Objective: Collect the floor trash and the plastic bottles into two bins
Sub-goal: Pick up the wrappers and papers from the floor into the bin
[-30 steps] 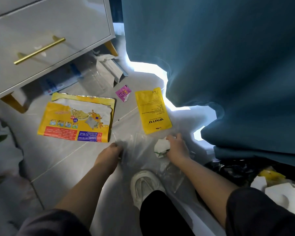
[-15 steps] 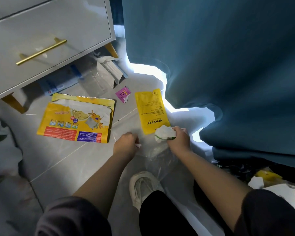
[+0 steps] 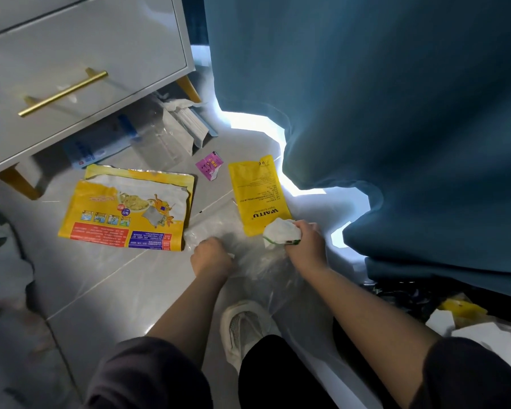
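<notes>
My right hand (image 3: 306,242) grips a crumpled white wrapper (image 3: 281,231) with a green edge and also pinches a clear plastic bag (image 3: 254,261) that lies on the grey floor. My left hand (image 3: 211,256) is curled on the bag's other side and grips it. Just beyond my hands lie a yellow "WAITU" pouch (image 3: 255,193), a small purple sachet (image 3: 209,166) and a large yellow food bag (image 3: 127,208). More clear plastic and torn packaging (image 3: 174,128) sit under the drawer unit.
A white drawer unit (image 3: 71,72) with a gold handle stands at the upper left on yellow legs. A blue curtain (image 3: 396,113) hangs on the right. A black bin bag with trash (image 3: 455,314) is at the right edge. My shoe (image 3: 245,326) stands below my hands.
Both hands moved away from me along the floor. My right hand lifted the white wrapper up to the yellow pouch's near edge; my left hand shifted right onto the clear bag.
</notes>
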